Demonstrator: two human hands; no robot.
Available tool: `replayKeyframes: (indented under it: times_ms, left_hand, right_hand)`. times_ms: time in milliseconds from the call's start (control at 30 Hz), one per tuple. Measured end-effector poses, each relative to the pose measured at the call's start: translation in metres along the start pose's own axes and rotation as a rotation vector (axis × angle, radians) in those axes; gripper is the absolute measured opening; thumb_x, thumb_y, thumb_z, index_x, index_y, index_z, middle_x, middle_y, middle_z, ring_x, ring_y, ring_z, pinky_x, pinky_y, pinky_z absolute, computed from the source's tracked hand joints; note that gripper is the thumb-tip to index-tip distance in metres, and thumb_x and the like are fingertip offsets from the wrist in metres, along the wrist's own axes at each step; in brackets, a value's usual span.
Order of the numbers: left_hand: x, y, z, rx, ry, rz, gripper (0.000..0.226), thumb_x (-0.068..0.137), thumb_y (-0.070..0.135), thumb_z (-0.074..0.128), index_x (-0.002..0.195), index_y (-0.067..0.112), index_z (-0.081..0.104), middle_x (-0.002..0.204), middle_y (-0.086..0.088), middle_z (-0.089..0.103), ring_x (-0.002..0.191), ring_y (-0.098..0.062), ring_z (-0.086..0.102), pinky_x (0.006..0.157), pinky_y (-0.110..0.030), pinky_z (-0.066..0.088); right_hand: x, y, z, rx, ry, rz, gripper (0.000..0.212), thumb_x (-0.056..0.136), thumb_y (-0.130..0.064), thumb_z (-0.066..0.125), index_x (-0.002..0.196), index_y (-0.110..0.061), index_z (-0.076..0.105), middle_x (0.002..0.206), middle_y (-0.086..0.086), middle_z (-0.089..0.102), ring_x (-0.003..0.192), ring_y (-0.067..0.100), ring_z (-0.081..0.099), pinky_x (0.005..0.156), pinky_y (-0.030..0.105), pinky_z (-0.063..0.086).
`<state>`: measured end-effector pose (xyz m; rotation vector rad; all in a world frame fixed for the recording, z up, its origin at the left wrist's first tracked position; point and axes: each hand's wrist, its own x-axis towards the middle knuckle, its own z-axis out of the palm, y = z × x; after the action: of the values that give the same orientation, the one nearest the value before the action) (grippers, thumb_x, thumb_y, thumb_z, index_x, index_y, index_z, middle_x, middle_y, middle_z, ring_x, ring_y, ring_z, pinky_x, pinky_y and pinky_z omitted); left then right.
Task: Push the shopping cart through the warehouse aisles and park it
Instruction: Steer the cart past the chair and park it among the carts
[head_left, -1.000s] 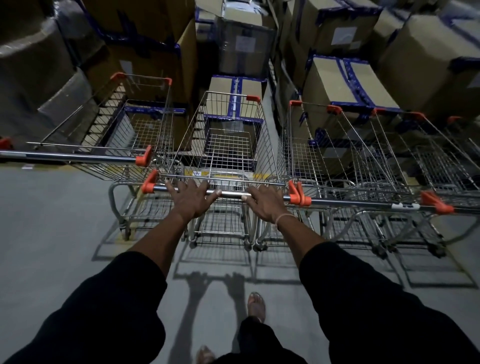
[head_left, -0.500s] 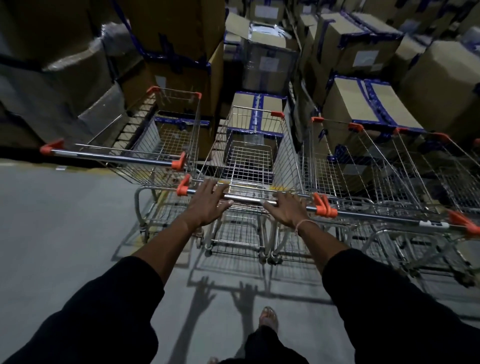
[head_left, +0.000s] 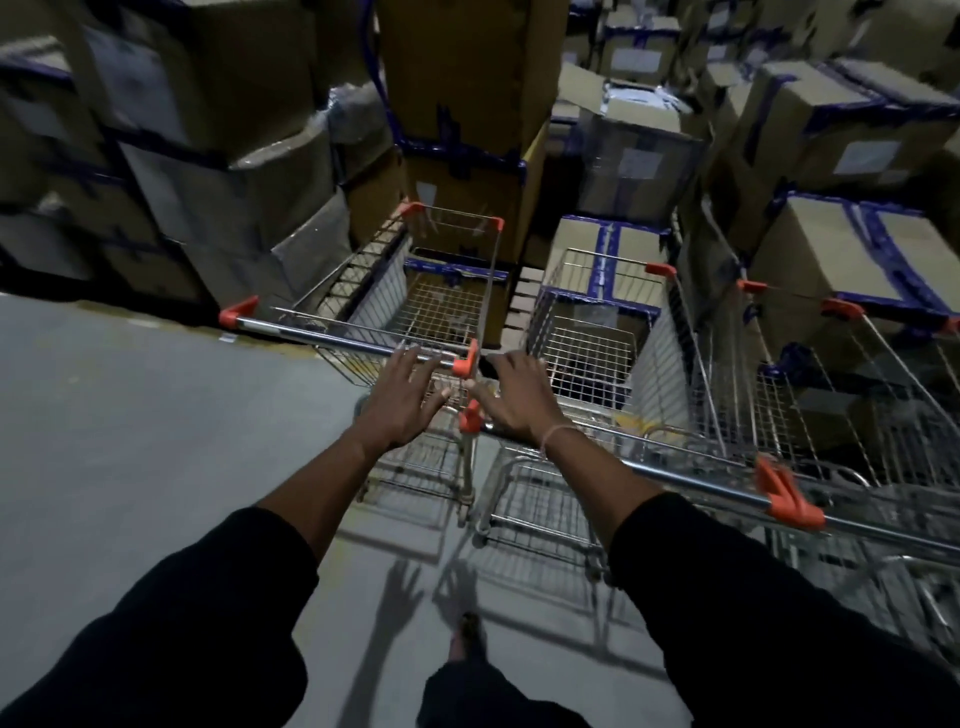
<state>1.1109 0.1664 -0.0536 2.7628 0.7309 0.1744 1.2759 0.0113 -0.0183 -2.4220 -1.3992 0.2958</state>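
Shopping cart (head_left: 587, 358), a bare wire basket on a steel frame, is parked in a row facing stacked cardboard boxes (head_left: 857, 156), between a second cart (head_left: 431, 306) just to its left and nested carts (head_left: 841, 395) to its right. Its steel handle bar (head_left: 675, 475) is capped with orange plastic ends. The left hand (head_left: 402, 402) is stretched forward with fingers (head_left: 415, 364) spread and straight, the tips lying at the handle of the left-side cart; nothing is gripped. The right hand (head_left: 511, 397) is held palm down over the left end of the parked cart's handle, fingers loosely extended; whether the bar is touched cannot be told. A thin band is worn on the right wrist. Both forearms are bare below black sleeves. At least four carts are seen, on smooth grey floor (head_left: 130, 441). The boxes are bound with blue tape.
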Motion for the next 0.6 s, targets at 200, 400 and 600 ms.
replayKeyframes:
  times_ms: [200,400,600]
  left_hand:
    - [0.039,-0.068,-0.027,0.059,-0.055,-0.109,0.088,0.097,0.073,0.011,0.152,0.014,0.045,0.154,-0.025,0.040,0.145,-0.045,0.033,0.118,-0.060,0.025]
    - [0.056,-0.138,-0.039,0.200,-0.105,-0.182,0.077,0.095,0.076,0.015,0.147,0.030,0.050,0.147,-0.013,0.053,0.141,-0.034,0.040,0.115,-0.059,0.028]
    - [0.063,-0.177,-0.056,0.272,-0.217,-0.206,0.096,0.079,0.088,0.004,0.140,0.032,0.052,0.149,-0.014,0.047,0.147,-0.035,0.031,0.117,-0.071,0.012]
  right_hand:
    - [0.073,-0.047,0.022,-0.031,-0.068,-0.111,0.060,0.102,-0.053,0.049,0.145,-0.013,0.048,0.137,0.016,0.054,0.130,0.036,0.045,0.118,0.049,0.026]
    - [0.100,-0.061,0.051,-0.129,-0.171,-0.131,0.051,0.104,-0.044,0.044,0.140,-0.008,0.051,0.129,0.017,0.064,0.121,0.035,0.057,0.121,0.047,0.017]
    - [0.108,-0.078,0.059,-0.235,-0.183,-0.020,0.059,0.106,-0.057,0.030,0.137,-0.012,0.053,0.122,0.016,0.066,0.114,0.036,0.059,0.104,0.045,0.034]
